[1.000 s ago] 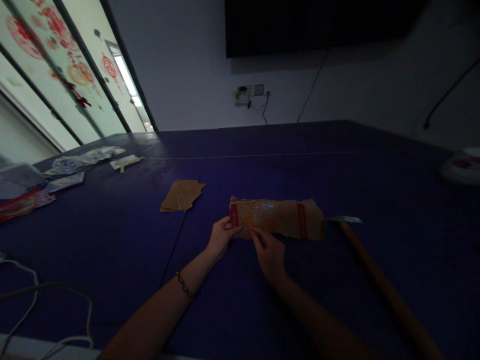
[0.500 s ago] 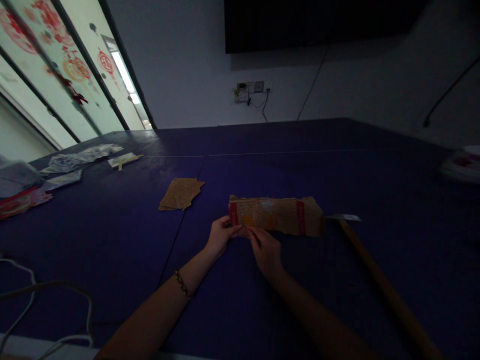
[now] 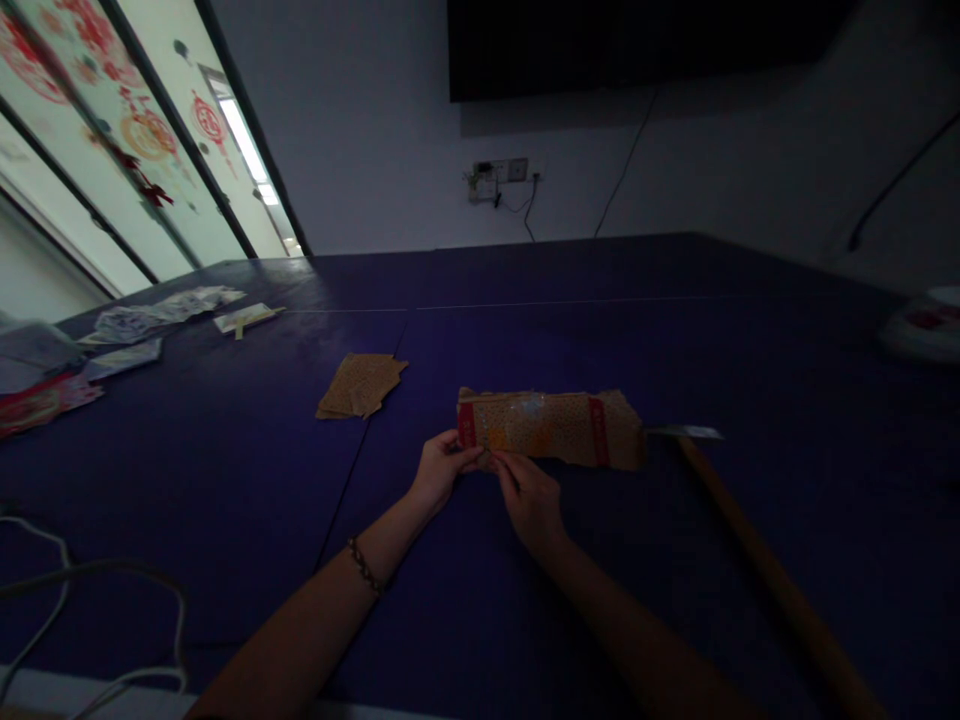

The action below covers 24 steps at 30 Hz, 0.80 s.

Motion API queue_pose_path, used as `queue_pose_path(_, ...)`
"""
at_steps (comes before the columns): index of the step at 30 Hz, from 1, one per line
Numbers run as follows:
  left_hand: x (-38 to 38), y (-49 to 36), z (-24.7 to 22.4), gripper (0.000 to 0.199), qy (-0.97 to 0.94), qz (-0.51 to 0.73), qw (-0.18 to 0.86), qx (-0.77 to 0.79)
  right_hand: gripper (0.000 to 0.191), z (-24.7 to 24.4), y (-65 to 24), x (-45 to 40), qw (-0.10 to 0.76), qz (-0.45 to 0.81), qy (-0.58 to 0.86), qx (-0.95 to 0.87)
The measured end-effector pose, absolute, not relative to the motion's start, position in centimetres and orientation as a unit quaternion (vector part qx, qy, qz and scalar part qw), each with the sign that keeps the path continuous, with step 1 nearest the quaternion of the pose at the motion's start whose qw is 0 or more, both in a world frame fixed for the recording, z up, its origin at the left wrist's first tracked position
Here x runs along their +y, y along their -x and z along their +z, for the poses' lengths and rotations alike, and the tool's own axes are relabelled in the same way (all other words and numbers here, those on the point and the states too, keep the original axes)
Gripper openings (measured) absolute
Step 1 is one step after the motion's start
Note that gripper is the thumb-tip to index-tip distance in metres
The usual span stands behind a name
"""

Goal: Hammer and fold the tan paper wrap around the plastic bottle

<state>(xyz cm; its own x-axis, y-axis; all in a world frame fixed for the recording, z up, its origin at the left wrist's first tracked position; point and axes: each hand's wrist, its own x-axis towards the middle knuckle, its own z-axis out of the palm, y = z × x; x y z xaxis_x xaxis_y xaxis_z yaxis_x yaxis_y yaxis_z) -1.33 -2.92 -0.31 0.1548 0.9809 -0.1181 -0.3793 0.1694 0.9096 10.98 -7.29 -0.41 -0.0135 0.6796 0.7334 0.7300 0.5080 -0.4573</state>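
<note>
A long strip of torn brown cardboard point(image 3: 551, 428) with red bands and shiny tape lies across the table in front of me. At its lower left corner, my left hand point(image 3: 439, 473) is closed, thumb and fingers pinching the edge. My right hand point(image 3: 531, 498) pinches the bottom edge just beside it, fingertips almost touching the left ones. What lies between the fingertips is too small to make out. Beyond the strip's right end is a flat metal piece point(image 3: 697, 432), which meets a long wooden handle point(image 3: 772, 565) running toward the lower right.
Several cardboard scraps point(image 3: 361, 385) lie left of the strip on the purple table point(image 3: 247, 470). Plastic packets point(image 3: 161, 312) and a red packet point(image 3: 49, 400) sit at the far left. Cables point(image 3: 112, 572) loop at the lower left. A blurred pale object point(image 3: 930, 325) stands at the right edge.
Both hands keep the same pinch on the cardboard's lower left corner. The strip's right end has shifted very slightly left; the view has tilted slightly.
</note>
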Motion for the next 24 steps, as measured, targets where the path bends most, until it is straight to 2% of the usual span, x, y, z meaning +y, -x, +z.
queue_pose_path(13, -2.7, 1.5, -0.3, 0.030, -0.371, 0.498, 0.695, 0.364, 0.031, -0.7, -10.7, -6.8, 0.469, -0.119, 0.474, -0.736)
queue_pose_path(19, -2.7, 1.4, 0.1, 0.025, -0.353, 0.502, 0.704, 0.357, 0.029, -0.8, -10.9, -6.4, 0.463, -0.135, 0.476, -0.735)
queue_pose_path(24, -2.6, 1.4, 0.1, 0.025, -0.342, 0.512, 0.692, 0.375, 0.026, -0.9, -10.6, -6.2, 0.410, -0.183, 0.478, -0.755)
